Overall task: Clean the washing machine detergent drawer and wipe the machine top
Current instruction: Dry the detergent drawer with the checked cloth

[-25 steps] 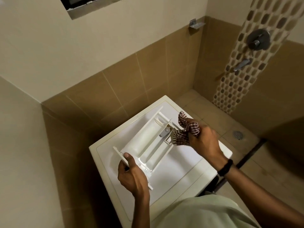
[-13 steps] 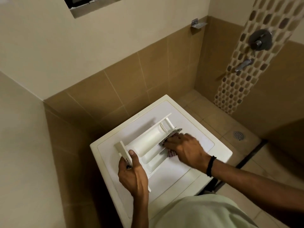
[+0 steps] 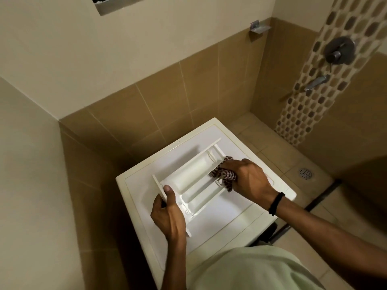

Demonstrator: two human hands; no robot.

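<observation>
View from above of a white washer [image 3: 236, 208] wedged into a bathroom corner. Its left edge runs close along a plain wall at 9 o'clock, and its back edge sits close to a brown tiled wall [image 3: 167, 101] at 12 o'clock; a dark gap shows on both sides. Open tiled floor [image 3: 272, 143] spreads from 1 to 4 o'clock, with a round drain [image 3: 305, 173] at 3 o'clock, well apart from the washer. A shower valve [image 3: 339, 50] and spout [image 3: 316, 82] hang on the mosaic strip at 2 o'clock.

A white drawer [image 3: 192, 174] lies on the washer top, slanted from 7 o'clock to 1 o'clock, open side up. Its far end stops short of the washer's back right edge. Bare top shows on every side of it — the widest stretch at 5 o'clock, toward the front edge.

The left hand [image 3: 167, 216] grips the drawer's front panel at the 7 o'clock end, thumb hooked over the panel's top and fingers curled behind it. The right hand [image 3: 251, 178] is closed around a checked cloth [image 3: 227, 174] and presses it into the drawer's 2 o'clock side, near the far end. A black wristband [image 3: 276, 204] circles that wrist. The 2 hands sit at opposite ends of the drawer.
</observation>
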